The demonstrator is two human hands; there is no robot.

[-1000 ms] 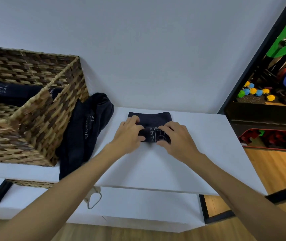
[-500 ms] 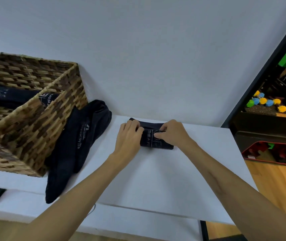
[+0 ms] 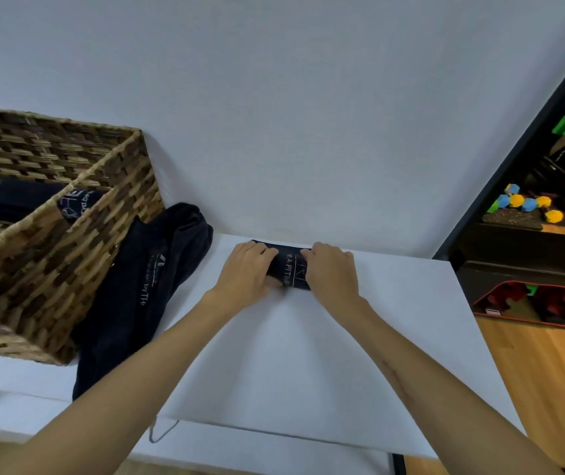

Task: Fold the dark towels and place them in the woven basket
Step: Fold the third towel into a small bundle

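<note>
Two hands clamp a small rolled dark towel [image 3: 289,270] against the far edge of the white tabletop [image 3: 308,354], close to the pale wall [image 3: 274,114]. The left hand [image 3: 248,274] curls over the roll's left end, the right hand [image 3: 332,272] over its right end, fingers bent down onto the cloth and knuckles raised; a strip of the towel bearing white lettering shows in the gap between them. Both bare forearms reach in from the lower corners and converge on the roll.

Just beyond the left hand, an unfolded dark towel [image 3: 151,279] lies slumped in a loose heap, its upper end bunched against the wall and its lower end trailing toward the near tabletop edge; a line of pale print runs along it. This heap leans on the side of the woven basket [image 3: 51,262], which stands further left of the hands and is plaited in brown and tan strips. Inside the basket rest two rolled dark towels [image 3: 17,197], one showing white print at its end near the rim.

Well to the right of the right hand, past a black frame, a wooden floor [image 3: 548,371] shows, along with a dark rack [image 3: 528,255] carrying small blue and yellow weights [image 3: 517,202]; a red-edged case sits below it.
</note>
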